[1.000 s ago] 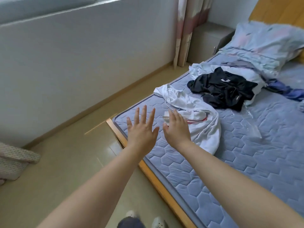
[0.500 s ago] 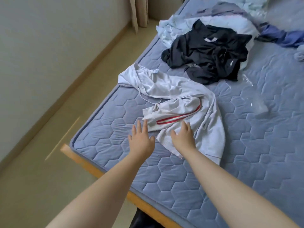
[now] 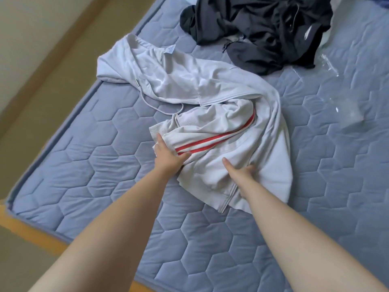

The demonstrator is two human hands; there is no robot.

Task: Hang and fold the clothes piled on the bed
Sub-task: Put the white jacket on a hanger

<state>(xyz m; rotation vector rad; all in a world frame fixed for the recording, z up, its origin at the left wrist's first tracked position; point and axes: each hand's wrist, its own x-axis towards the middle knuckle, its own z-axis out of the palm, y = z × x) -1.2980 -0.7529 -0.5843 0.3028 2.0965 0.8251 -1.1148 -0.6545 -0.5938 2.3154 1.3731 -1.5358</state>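
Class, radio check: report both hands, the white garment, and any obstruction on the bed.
Left hand gripping white garment near its red stripe. Right hand gripping its lower edge. Garment crumpled, unfolded on mattress. Black clothes lie beyond, clear of it.

Mattress (image 3: pixel 109 165): blue-grey quilted cover stitched in a hexagon pattern, piped edge along its left and near sides; surface lightly creased.

Bed frame (image 3: pixel 27 232): orange wood, a strip showing below the near edge of the mattress at lower left.

Floor (image 3: pixel 31 106): tan, smooth, running along the left side of the mattress.

Wall (image 3: pixel 31 24): pale, at upper left, meeting the floor at a darker tan skirting band (image 3: pixel 63 45).

Clear plastic wrap (image 3: pixel 349 110): 1 piece, crumpled and transparent, lying on the mattress at right; a thin strip of the same material (image 3: pixel 328 64) lies further up. Detail blurred.
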